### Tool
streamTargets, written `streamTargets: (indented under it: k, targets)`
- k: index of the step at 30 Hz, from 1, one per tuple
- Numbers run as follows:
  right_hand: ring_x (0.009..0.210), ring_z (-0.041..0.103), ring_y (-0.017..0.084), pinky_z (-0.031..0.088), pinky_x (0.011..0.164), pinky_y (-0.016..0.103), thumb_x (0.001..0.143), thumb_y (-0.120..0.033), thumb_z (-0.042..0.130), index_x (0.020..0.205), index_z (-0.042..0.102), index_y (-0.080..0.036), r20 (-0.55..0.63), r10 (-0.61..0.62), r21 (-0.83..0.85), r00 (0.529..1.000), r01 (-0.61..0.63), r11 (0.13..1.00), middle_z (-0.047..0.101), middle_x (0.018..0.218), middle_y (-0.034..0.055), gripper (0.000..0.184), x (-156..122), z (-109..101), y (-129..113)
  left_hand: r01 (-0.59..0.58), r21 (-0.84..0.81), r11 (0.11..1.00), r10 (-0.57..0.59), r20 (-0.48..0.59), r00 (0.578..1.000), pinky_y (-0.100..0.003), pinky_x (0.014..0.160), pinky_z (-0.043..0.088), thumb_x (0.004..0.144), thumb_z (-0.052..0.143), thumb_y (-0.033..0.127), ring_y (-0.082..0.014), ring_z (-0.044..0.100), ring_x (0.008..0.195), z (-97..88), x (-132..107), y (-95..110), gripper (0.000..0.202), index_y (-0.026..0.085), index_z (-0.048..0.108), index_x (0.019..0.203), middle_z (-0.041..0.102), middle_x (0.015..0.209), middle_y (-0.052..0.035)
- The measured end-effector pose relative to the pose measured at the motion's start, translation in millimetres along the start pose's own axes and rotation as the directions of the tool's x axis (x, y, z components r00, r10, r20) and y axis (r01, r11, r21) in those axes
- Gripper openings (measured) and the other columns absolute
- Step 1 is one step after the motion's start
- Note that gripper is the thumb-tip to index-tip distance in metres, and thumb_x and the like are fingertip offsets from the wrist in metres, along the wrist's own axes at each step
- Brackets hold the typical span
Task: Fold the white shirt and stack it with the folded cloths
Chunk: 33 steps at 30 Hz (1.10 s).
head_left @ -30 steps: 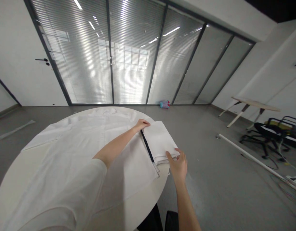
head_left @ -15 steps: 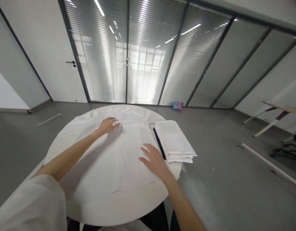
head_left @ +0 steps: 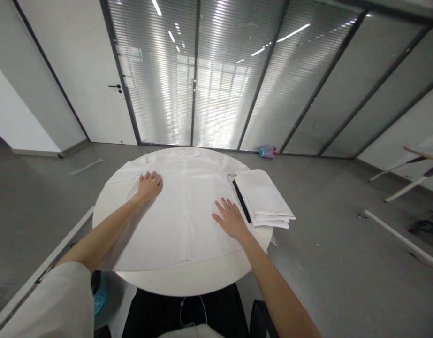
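A white cloth (head_left: 188,216) is spread over most of a round white table (head_left: 160,281), with light creases across it. My left hand (head_left: 150,185) rests on the cloth's left part, its fingers curled down against the fabric and seemingly gripping it; the fingertips are partly hidden. Flat on the right part lies my right hand (head_left: 232,219), fingers spread and nothing held. Just beyond that hand, at the table's right edge, sits a folded stack of white cloth (head_left: 263,195). A black strip (head_left: 241,201) lies along the stack's left side.
A blue and pink object (head_left: 267,152) lies on the floor by the glass partition (head_left: 219,94). White bars lie low at left and right, the right bar (head_left: 399,237) near table legs. A turquoise object (head_left: 100,293) shows below the table at left.
My left hand has shifted left over the cloth, and its fingers have curled in. My right hand has flattened onto the cloth. The cloth's near edge is smoother, and the view has shifted.
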State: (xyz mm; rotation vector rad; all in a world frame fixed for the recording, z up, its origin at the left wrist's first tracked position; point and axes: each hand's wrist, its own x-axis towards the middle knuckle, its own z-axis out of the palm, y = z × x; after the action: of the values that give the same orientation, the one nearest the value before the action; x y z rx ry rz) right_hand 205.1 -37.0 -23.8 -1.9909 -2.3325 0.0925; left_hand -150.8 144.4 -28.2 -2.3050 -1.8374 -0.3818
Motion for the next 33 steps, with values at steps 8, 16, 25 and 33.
streamTargets:
  k: [8, 16, 25, 33]
  targets:
    - [0.152, 0.017, 0.029, 0.013, 0.121, 0.046, 0.102, -0.061, 0.026, 0.158, 0.03, -0.023, 0.006, 0.021, -0.042, 1.0, -0.02, 0.999, 0.02, 0.165, 0.0116, 0.068, 1.9, 5.0, -2.0, -0.002, -0.081, 0.997, 0.016, 0.182, 0.983, -0.058, 0.116, 0.019, 0.098, 0.033, 0.059, -0.0389, 0.026, 0.147, -10.5, -49.1, 8.8, 0.062, 0.029, 0.042, 0.152, 0.035, 0.161, -0.0063]
    - [0.123, 0.056, 0.029, 0.037, 0.106, 0.041, 0.1, -0.059, 0.038, 0.129, 0.065, -0.019, -0.001, 0.012, -0.008, 1.0, -0.012, 1.0, 0.061, 0.132, 0.0163, 0.057, 33.3, -35.3, -11.9, 0.05, -0.126, 0.991, -0.041, 0.078, 0.996, -0.043, 0.099, 0.046, 0.099, 0.037, 0.052, -0.0301, 0.06, 0.118, -22.8, -13.4, -8.7, 0.049, 0.025, 0.066, 0.127, 0.061, 0.138, -0.0087]
    - [0.141, 0.039, 0.03, 0.032, 0.112, 0.042, 0.103, -0.052, 0.033, 0.15, 0.045, -0.017, -0.122, 0.15, 0.033, 0.981, -0.147, 0.989, 0.042, 0.155, 0.0153, 0.059, 179.6, -34.8, -15.0, 0.087, -0.065, 0.994, -0.079, 0.118, 0.99, -0.037, 0.108, 0.042, 0.096, 0.043, 0.026, -0.026, 0.052, 0.133, -3.3, 105.8, -77.9, 0.047, 0.023, 0.057, 0.14, 0.054, 0.147, -0.0069]
    - [0.147, 0.028, 0.032, 0.02, 0.117, 0.043, 0.099, -0.064, 0.026, 0.157, 0.031, -0.012, -0.138, 0.275, -0.037, 0.951, -0.283, 0.959, 0.03, 0.16, 0.0197, 0.078, 192.8, 14.0, 5.9, 0.11, -0.061, 0.992, -0.089, 0.279, 0.956, -0.062, 0.116, 0.018, 0.097, 0.029, 0.064, -0.0366, 0.023, 0.15, 46.8, 136.8, -100.4, 0.069, 0.031, 0.031, 0.157, 0.026, 0.164, -0.0084]
